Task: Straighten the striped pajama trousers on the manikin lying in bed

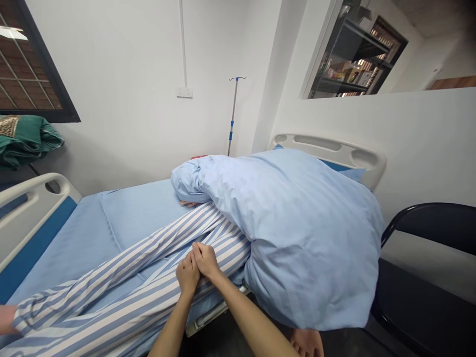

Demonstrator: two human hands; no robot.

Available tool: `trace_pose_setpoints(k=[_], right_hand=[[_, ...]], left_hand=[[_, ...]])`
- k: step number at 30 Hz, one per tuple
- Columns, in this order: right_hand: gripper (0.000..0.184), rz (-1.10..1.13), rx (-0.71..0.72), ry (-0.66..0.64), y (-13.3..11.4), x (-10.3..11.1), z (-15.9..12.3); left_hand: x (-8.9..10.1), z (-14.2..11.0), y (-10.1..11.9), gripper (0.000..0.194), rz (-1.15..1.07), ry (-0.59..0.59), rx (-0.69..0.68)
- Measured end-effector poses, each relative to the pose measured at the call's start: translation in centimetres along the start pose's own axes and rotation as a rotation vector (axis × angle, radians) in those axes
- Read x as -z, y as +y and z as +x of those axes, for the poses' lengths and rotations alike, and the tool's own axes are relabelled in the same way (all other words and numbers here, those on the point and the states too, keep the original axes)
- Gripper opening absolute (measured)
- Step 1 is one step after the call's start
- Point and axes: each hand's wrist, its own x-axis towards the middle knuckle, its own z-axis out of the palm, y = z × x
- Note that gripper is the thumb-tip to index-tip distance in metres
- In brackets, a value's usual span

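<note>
Grip unclear, left hand and right hand lie touching on a blue-and-white striped pyjama leg beside a pale blue quilt.

- Left hand and right hand are resting together on the near striped pajama leg.
- Blue blanket is covering everything above the legs.
- Another hand is showing at near left.

Trouser leg: blue-white stripes | pose: straight, lying flat | place: along bed, upper end under quilt
</note>
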Motion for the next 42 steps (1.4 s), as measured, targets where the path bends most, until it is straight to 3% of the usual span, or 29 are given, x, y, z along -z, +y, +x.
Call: trace_pose_setpoints(k=[5, 11, 20, 28, 32, 36, 38, 42], right_hand=[[0.043, -0.172, 0.120, -0.068, 0.2, 1.5, -0.1], [0.042, -0.241, 0.073, 0.031, 2.6, 0.4, -0.7], [0.039, 0.020, 0.030, 0.094, 3.0, 0.8, -0.1], [0.040, 0.138, -0.054, 0.107, 3.5, 0.8, 0.4], [0.043, -0.005, 0.022, 0.058, 4.1, 3.3, 1.5], [0.046, -0.134, -0.022, 0.230, 5.8, 5.9, 2.6], [0.047, -0.223, -0.050, 0.265, 6.5, 6.4, 2.7], [0.050, -0.335, -0.062, 0.212, 6.8, 6.3, 2.4]], left_hand=[[0.3, -0.1, 0.4, 0.034, 0.008, -0.013, 0.003], [0.4, -0.1, 0.6, 0.036, -0.031, -0.007, 0.001], [0.1, 0.6, 4.0, 0.039, -0.640, 0.059, 0.116], [-1.1, 0.4, 4.0, 0.038, -0.402, 0.007, 0.114], [-0.8, 0.0, 4.4, 0.037, -0.306, 0.002, 0.125], [-0.9, -0.2, 4.7, 0.037, -0.266, 0.021, 0.139], [-1.2, -0.2, 4.7, 0.036, -0.279, 0.017, 0.148], [-1.1, -0.1, 3.9, 0.032, -0.431, -0.037, 0.109]])
